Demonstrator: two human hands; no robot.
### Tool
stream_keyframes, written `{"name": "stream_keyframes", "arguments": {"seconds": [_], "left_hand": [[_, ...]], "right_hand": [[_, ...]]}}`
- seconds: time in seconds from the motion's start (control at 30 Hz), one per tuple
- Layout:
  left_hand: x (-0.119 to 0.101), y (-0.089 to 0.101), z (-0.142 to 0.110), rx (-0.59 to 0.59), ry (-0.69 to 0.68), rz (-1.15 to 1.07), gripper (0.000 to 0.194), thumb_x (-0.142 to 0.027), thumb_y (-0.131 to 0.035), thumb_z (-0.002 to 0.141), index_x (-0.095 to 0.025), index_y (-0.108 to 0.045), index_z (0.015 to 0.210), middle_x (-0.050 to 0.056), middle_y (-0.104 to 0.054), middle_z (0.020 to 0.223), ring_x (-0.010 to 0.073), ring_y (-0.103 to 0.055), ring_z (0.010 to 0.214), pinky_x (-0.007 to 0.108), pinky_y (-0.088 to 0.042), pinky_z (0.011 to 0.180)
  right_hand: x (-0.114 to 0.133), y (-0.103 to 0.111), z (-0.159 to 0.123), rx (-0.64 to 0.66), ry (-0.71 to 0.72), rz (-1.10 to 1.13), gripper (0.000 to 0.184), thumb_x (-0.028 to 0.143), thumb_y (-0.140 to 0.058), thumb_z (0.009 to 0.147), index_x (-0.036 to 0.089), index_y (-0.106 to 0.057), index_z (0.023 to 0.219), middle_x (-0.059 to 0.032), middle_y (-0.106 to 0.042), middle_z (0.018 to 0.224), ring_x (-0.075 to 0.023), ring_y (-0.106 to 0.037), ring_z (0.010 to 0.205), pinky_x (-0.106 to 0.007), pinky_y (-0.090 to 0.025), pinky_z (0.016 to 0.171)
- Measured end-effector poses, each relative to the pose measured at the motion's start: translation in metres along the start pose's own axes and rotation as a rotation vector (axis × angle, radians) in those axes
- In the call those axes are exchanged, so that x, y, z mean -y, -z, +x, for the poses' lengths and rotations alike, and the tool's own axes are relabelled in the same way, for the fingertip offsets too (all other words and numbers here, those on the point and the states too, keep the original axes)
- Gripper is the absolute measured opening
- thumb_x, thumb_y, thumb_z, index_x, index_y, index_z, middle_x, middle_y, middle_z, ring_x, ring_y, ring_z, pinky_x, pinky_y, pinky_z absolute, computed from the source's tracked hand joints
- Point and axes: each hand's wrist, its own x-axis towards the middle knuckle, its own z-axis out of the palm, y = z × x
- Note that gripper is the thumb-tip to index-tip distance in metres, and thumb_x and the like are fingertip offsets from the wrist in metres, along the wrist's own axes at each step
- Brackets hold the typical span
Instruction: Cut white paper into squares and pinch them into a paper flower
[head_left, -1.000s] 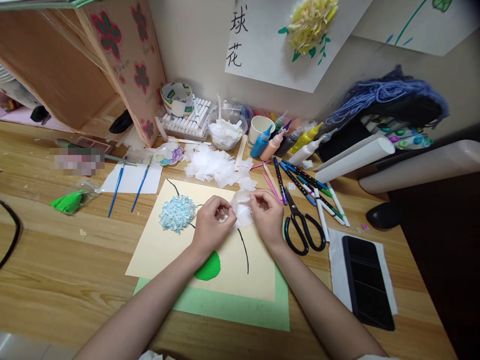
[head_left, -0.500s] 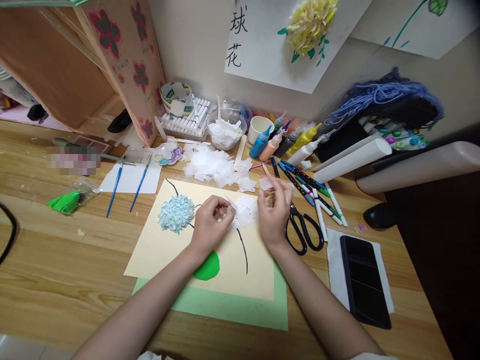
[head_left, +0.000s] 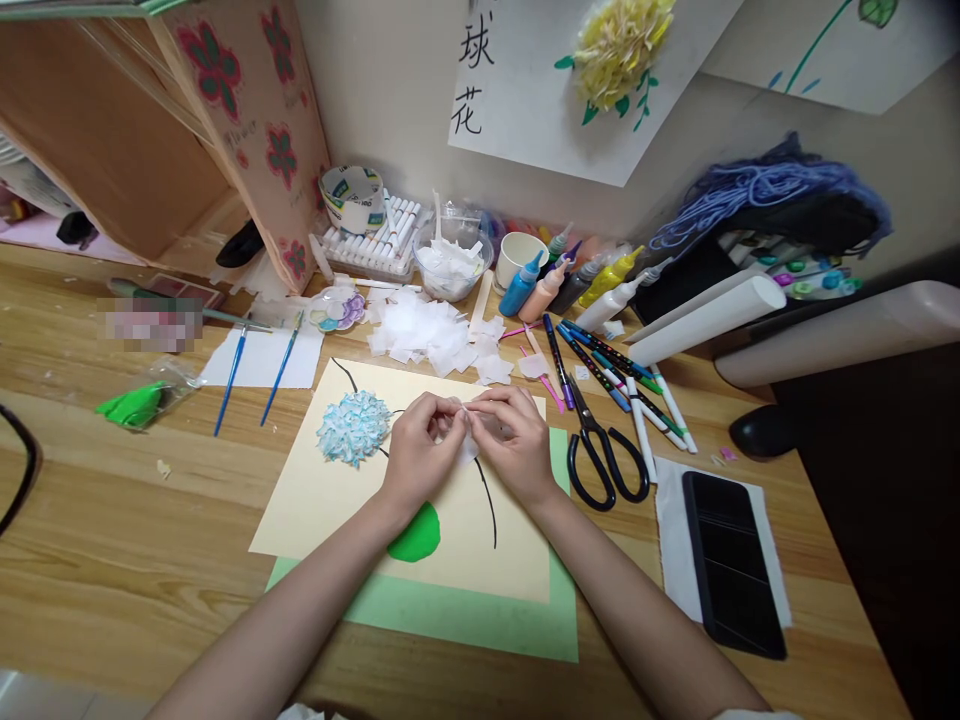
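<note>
My left hand (head_left: 420, 450) and my right hand (head_left: 519, 450) meet fingertip to fingertip above the cream sheet (head_left: 300, 510). Both are closed in a pinch on a small piece of white tissue paper, mostly hidden by the fingers. Under them, part of a white paper square (head_left: 469, 450) shows on the sheet. Left of my hands sits a ruffled blue-and-white paper flower (head_left: 353, 428). A green paper shape (head_left: 415, 533) lies below my left wrist, and a black drawn line (head_left: 489, 500) curves down below my right hand. A green sheet (head_left: 465, 610) lies underneath.
Cut white paper squares (head_left: 420, 328) lie in a heap behind the cream sheet. Black-handled scissors (head_left: 604, 450) rest to the right, near several markers (head_left: 600, 355) and a black phone (head_left: 731, 560). Paint bottles (head_left: 544, 290) stand by the wall; two brushes (head_left: 282, 370) lie at left.
My right hand has moved left and down to meet my left hand, its fingers closing to a pinch. The scissors and the pens behind it are now uncovered. My left hand stays nearly in place.
</note>
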Motion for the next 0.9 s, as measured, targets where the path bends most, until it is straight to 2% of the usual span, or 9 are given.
{"name": "stream_keyframes", "arguments": {"seconds": [0.27,0.53,0.9], "left_hand": [[0.0001,0.0002,0.0006,0.017,-0.008,0.029,0.008,-0.024,-0.057,0.080,-0.018,-0.057,0.074,-0.001,-0.055,0.068,0.0104,-0.048,0.060,0.022,-0.036,0.054],[-0.0001,0.0014,0.0011,0.022,-0.029,0.055,0.010,-0.024,-0.052,0.084,-0.018,-0.060,0.081,0.000,-0.059,0.073,0.0106,-0.048,0.060,0.023,-0.038,0.056],[-0.0027,0.0015,0.0010,-0.003,-0.025,0.070,0.010,-0.024,-0.055,0.082,-0.018,-0.060,0.076,-0.001,-0.059,0.070,0.0100,-0.049,0.059,0.023,-0.039,0.056]], "right_hand": [[-0.0006,-0.0016,-0.0003,-0.012,-0.023,-0.005,0.010,0.014,-0.059,0.081,0.020,-0.066,0.081,-0.0045,-0.062,0.084,-0.0186,-0.056,0.083,-0.034,-0.047,0.074],[0.0021,-0.0002,-0.0002,-0.007,-0.008,-0.029,0.012,0.016,-0.059,0.080,0.023,-0.068,0.086,-0.0048,-0.064,0.087,-0.0201,-0.057,0.086,-0.036,-0.048,0.074],[0.0027,-0.0010,-0.0011,-0.008,0.045,-0.067,0.014,0.014,-0.060,0.080,0.022,-0.068,0.087,-0.0050,-0.064,0.086,-0.0196,-0.055,0.085,-0.036,-0.048,0.075]]}}
